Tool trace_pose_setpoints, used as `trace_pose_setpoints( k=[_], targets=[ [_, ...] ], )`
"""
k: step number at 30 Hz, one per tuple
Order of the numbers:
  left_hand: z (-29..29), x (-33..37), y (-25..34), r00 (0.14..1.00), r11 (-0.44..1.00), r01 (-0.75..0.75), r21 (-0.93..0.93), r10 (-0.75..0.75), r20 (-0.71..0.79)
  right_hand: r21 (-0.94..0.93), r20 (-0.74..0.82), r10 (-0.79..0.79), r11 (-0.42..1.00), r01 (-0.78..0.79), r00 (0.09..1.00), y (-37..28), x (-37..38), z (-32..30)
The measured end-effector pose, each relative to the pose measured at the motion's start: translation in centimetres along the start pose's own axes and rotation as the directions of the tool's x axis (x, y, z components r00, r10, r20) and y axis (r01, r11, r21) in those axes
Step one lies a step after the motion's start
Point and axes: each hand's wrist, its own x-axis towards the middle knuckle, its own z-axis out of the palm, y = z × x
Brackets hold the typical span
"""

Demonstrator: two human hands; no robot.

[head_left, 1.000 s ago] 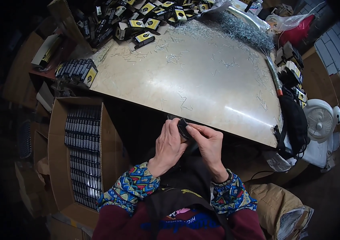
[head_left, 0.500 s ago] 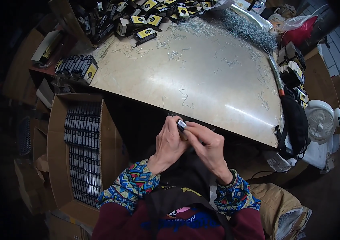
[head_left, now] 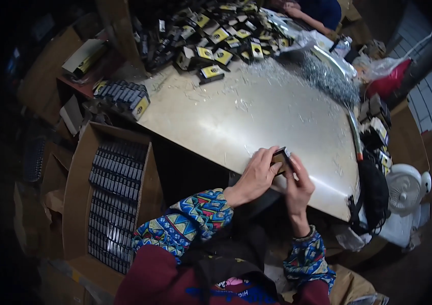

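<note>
Over the front edge of the table, both my hands grip one small black box, tilted, with a brown side showing. My left hand is closed on its left side, thumb against the brown face. My right hand has its fingers wrapped round the right side. Whether the box's end flap stands up or is folded in, I cannot tell. Thin bent metal wires lie scattered on the table just beyond my hands.
A heap of black and yellow boxes and a pile of wires lie at the back. A row of boxes stands at the table's left corner. Left is a carton packed with boxes; right, a white fan. Another person's arm is at the far side.
My hands have moved right and up to the table's edge with the black box, now turned so its brown side shows. The view has shifted, and another person's arm shows at the top.
</note>
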Motion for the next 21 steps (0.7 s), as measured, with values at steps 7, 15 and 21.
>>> trace_pose_setpoints(
  k=[7,15,21],
  targets=[
    [-19.9,3.8,-5.1,0.963,0.304,0.142,0.942,0.177,-0.202,-0.562,0.268,-0.215,0.757,0.334,0.939,7.6,10.5,-2.3],
    [-17.4,17.9,-11.8,0.989,0.494,0.045,0.868,-0.145,0.031,-0.688,0.334,-0.059,0.667,0.287,0.941,13.2,27.6,10.7],
    [-17.7,21.4,-9.1,0.91,0.633,0.115,0.766,-0.377,0.175,-0.479,0.671,-0.115,0.688,0.546,0.733,9.7,27.0,11.9]
  ],
)
